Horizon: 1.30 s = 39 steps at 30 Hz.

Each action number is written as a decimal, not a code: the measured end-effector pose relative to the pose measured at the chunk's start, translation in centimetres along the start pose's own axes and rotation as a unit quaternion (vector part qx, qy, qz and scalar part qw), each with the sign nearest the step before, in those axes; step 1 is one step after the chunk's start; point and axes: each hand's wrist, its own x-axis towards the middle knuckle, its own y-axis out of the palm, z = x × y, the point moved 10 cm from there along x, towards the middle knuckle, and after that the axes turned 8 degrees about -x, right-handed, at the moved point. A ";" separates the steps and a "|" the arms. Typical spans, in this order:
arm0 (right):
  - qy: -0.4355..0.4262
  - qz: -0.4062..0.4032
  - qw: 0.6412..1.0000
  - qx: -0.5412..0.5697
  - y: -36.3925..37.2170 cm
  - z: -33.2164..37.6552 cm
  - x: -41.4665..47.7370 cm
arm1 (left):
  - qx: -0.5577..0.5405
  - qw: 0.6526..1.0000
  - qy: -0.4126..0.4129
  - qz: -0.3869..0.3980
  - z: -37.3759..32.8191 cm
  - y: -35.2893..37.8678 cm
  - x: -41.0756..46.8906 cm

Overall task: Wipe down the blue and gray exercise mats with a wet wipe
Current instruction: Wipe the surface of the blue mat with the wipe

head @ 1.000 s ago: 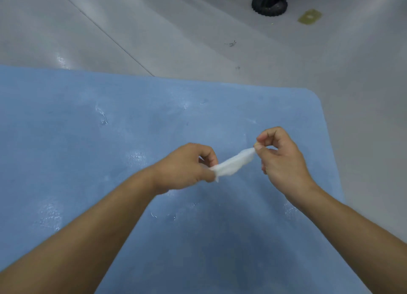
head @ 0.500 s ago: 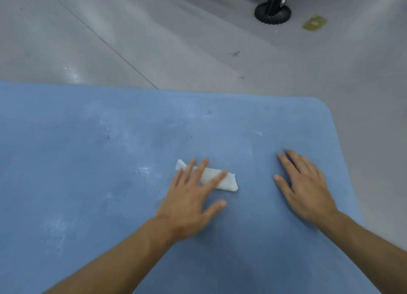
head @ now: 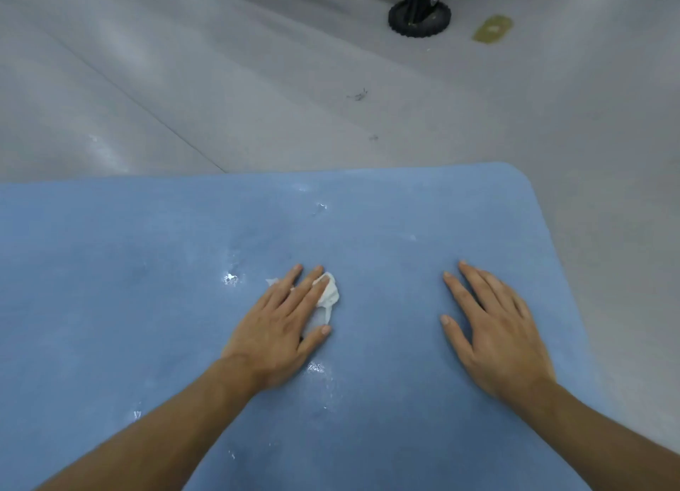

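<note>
Head view: I saw left hand (head: 279,325) flat, fingers straight, pressing wet wipe (head: 327,295) onto blue mat (head: 110,270). Right hand (head: 496,328) at its 3 o'clock, flat, empty. My read: blue mat partly wiped, its 12 o'clock edge left; gray mat not visible.

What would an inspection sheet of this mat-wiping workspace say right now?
Surface: blue exercise mat on gray floor, shiny wet patches on it.
Job's things: crumpled white wet wipe under the left hand.
Clutter: dark specks and a yellowish patch on the floor.
Grippers: left hand presses the wet wipe, fingers straight; right hand lies flat on the mat, empty.
Cables: nothing seen.
Surroundings: black caster wheel on the floor beyond the mat.
</note>
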 end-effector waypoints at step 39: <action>0.002 -0.021 1.000 -0.014 0.5 -0.3 0.3 | -0.135 0.987 -0.043 -0.083 -0.3 -3.8 8.1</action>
